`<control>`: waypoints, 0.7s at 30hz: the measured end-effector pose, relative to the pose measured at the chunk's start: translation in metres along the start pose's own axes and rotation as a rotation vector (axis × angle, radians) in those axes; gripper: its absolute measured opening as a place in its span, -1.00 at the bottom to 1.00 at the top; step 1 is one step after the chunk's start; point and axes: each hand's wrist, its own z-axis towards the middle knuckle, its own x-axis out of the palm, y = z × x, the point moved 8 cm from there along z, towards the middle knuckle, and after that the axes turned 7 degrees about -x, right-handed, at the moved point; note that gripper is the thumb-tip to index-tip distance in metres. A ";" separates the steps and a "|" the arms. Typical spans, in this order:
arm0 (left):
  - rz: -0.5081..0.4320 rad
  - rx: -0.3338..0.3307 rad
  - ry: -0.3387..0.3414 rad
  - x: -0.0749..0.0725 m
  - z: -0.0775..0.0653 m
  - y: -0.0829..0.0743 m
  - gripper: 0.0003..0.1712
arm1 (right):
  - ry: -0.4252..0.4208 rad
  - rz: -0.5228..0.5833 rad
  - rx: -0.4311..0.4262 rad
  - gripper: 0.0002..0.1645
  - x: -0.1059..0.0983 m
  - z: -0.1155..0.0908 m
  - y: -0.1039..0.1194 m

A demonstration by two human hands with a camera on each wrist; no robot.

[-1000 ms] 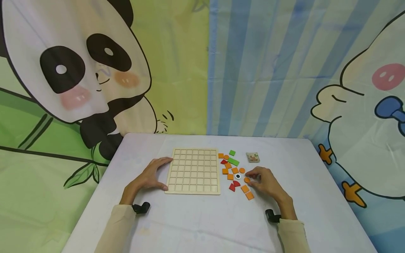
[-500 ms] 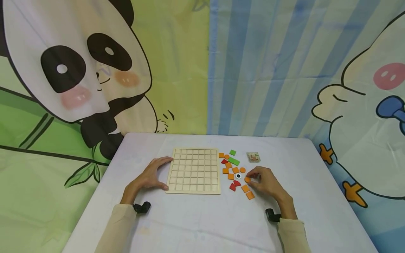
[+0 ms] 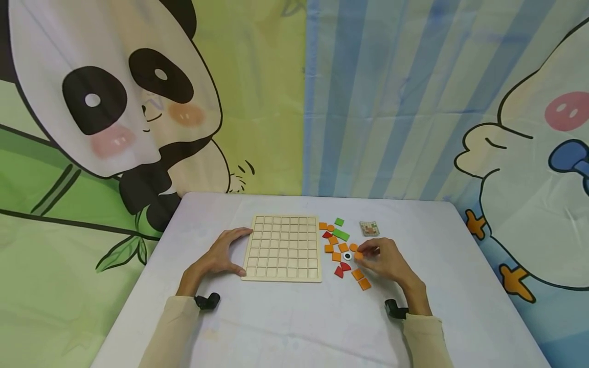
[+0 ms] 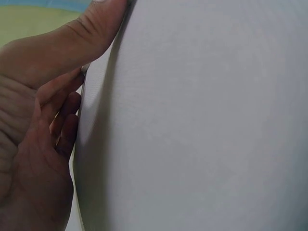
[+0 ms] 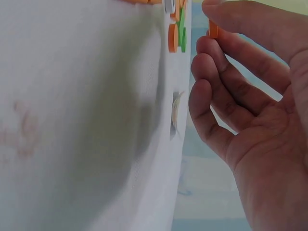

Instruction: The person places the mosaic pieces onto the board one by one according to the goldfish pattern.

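A pale wooden grid board (image 3: 281, 279) lies on the table in the head view. My left hand (image 3: 222, 254) rests along its left edge, forefinger at the upper part and thumb by the near corner. In the left wrist view the thumb (image 4: 72, 50) stretches forward with the other fingers behind it. My right hand (image 3: 386, 259) pinches an orange round tile (image 3: 358, 256) between thumb and fingertips; in the right wrist view that tile (image 5: 213, 30) is held up off the cloth. Close by it are another orange disc (image 3: 353, 247) and a white ring with a black centre (image 3: 347, 256).
Several orange squares (image 3: 337, 257), red wedge pieces (image 3: 345, 267) and green pieces (image 3: 340, 234) lie scattered right of the board. A small patterned square card (image 3: 369, 228) sits behind my right hand. White cloth covers the table (image 3: 285, 327); printed curtains stand behind it.
My right hand has taken the orange round tile between thumb and fingers and lifted it slightly up and away from its place. The left hand stays at the board's edge.
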 end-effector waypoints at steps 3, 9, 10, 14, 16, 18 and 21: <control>-0.008 0.003 0.001 0.000 0.000 0.001 0.53 | 0.004 0.027 0.004 -0.75 0.003 0.003 0.005; 0.004 -0.001 -0.002 0.002 0.000 0.006 0.52 | 0.015 0.067 0.023 -0.72 0.015 0.010 0.014; 0.005 -0.005 -0.002 0.002 -0.001 0.007 0.53 | 0.017 0.071 0.016 -0.72 0.018 0.011 0.017; -0.009 -0.012 0.001 0.000 -0.002 0.008 0.53 | 0.028 0.111 -0.015 -0.74 0.030 0.018 0.025; -0.023 -0.006 0.004 0.000 -0.002 0.006 0.52 | 0.040 0.133 -0.029 -0.75 0.036 0.020 0.029; -0.024 -0.002 0.004 0.000 -0.002 0.005 0.52 | 0.055 0.148 -0.052 -0.76 0.042 0.023 0.034; -0.028 -0.005 0.003 0.001 -0.001 0.004 0.52 | 0.077 0.158 -0.085 -0.76 0.051 0.029 0.040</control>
